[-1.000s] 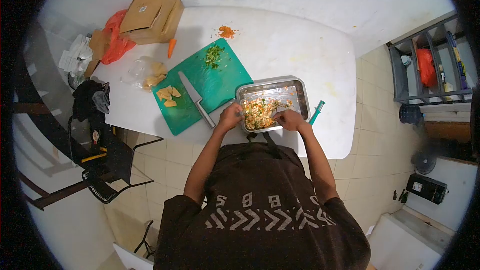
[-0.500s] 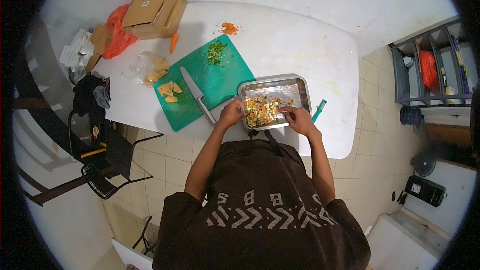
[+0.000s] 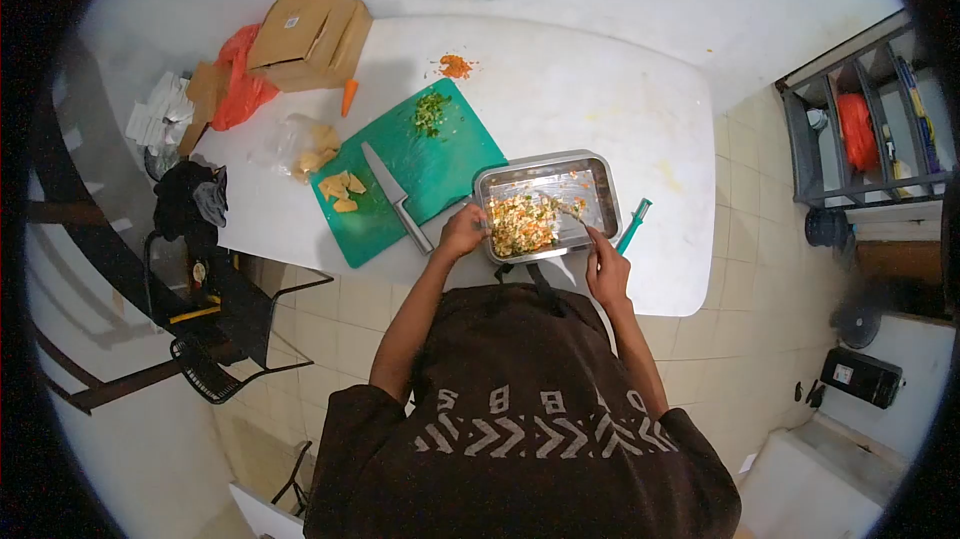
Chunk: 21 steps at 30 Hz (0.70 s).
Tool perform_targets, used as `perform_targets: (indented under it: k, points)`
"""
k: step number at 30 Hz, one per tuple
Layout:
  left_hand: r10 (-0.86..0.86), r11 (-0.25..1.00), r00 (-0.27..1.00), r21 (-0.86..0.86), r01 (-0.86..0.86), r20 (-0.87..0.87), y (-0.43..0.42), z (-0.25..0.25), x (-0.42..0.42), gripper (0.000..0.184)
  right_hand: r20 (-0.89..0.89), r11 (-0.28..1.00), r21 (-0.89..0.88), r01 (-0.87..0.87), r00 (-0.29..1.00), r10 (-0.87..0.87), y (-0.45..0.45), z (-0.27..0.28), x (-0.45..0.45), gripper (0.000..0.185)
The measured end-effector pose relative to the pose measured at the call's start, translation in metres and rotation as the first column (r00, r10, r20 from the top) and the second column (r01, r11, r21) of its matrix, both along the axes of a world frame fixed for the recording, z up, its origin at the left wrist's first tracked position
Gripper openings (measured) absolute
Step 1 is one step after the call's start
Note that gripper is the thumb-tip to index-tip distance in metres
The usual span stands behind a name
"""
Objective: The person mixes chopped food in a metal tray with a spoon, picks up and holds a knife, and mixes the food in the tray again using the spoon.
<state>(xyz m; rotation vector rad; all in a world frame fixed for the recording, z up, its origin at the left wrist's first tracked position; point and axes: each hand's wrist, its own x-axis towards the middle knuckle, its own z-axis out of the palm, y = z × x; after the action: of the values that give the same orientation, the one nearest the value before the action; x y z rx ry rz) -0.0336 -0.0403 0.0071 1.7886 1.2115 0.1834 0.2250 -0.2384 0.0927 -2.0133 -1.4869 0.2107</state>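
A rectangular metal tray stands at the table's front edge, with a chopped mix of pale, orange and green bits heaped mostly in its left half. My left hand is closed on the tray's left rim. Above the right part of the tray, my right hand grips the handle of a spoon; its tip is among bits of the mix. Left of the tray lies a green cutting board bearing a knife, chopped greens and tan pieces.
A green-handled peeler lies right of the tray. Further back are orange shreds, a carrot piece, a cardboard box and a red plastic bag. A clear bag sits left of the board. A black chair stands at left.
My right hand has drawn back toward me and slightly right, so the spoon shows more. Some mix has shifted within the tray. My left hand stays at the rim.
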Motion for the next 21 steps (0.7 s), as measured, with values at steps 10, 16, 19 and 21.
perform_targets:
  k: [10, 16, 19, 21]
  points:
    - [0.182, 0.968, 0.983, 0.174, -0.181, 0.007, -0.038, 0.006, 0.012, 0.029, 0.015, 0.994, -0.097, -0.051, 0.998, 0.053, -0.034, -0.043, 0.021, 0.043]
    - [0.389, 0.921, 0.912, 0.09, -0.38, -0.129, -0.077, 0.033, 0.024, 0.024, 0.079, 0.977, -0.18, -0.112, 0.989, 0.128, -0.032, -0.057, 0.046, 0.034]
    - [0.436, 0.888, 0.893, 0.212, -0.407, -0.11, -0.091, 0.021, 0.025, 0.024, 0.089, 0.98, -0.142, -0.143, 0.984, 0.156, -0.028, -0.063, 0.059, 0.031]
    - [0.482, 0.868, 0.876, 0.144, -0.474, -0.022, -0.1, 0.02, 0.03, 0.025, 0.041, 0.967, -0.156, -0.201, 0.977, 0.21, -0.026, -0.067, 0.067, 0.036]
